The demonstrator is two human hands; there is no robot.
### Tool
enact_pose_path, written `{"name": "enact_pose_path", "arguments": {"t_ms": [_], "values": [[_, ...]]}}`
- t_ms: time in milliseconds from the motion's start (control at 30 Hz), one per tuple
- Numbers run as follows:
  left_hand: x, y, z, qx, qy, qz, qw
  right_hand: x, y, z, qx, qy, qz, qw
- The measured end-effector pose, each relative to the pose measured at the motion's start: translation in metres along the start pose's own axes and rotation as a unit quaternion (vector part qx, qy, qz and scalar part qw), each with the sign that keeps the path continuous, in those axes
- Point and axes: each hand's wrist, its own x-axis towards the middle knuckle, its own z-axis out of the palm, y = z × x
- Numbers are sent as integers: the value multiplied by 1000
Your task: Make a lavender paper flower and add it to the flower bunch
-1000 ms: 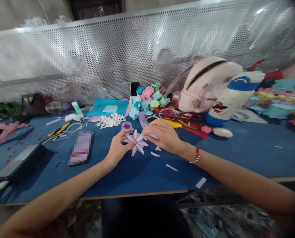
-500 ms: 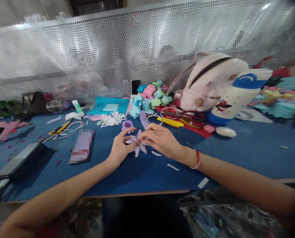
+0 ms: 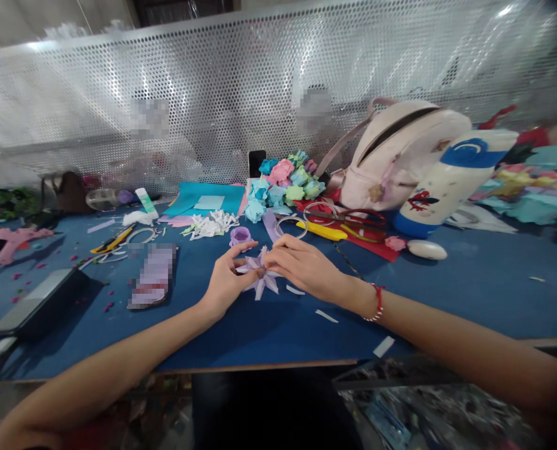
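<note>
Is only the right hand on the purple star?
No, the left hand also grips the star, thumb on its front, opposite the right hand.

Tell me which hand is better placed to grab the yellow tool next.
Probably the right hand: it is closer to the yellow tool, while the left hand is farther off and holds the purple paper star.

The blue surface (image 3: 269, 344) carries, at left, a dark box (image 3: 37, 306), a phone (image 3: 154, 275) and a yellow-and-black cutter (image 3: 114, 240). Towards the middle lie white paper shreds (image 3: 210, 225) and a small purple ring-like piece (image 3: 240, 237). At right stand a pink backpack (image 3: 400, 150) and a blue-and-white bottle (image 3: 435, 194), a white oval object (image 3: 427, 250) near it. Pale strips (image 3: 326, 316) lie nearer the front.
</note>
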Motion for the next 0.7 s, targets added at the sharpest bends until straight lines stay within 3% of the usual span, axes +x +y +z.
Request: {"name": "enact_pose_path", "arguments": {"t_ms": [300,700], "values": [[1,7,-1,-4,1,-15,1000,0,-4,-3,-8,30,28,999],[7,-6,-9,37,-32,-2,999,2,-5,-2,9,-7,0,1000]]}}
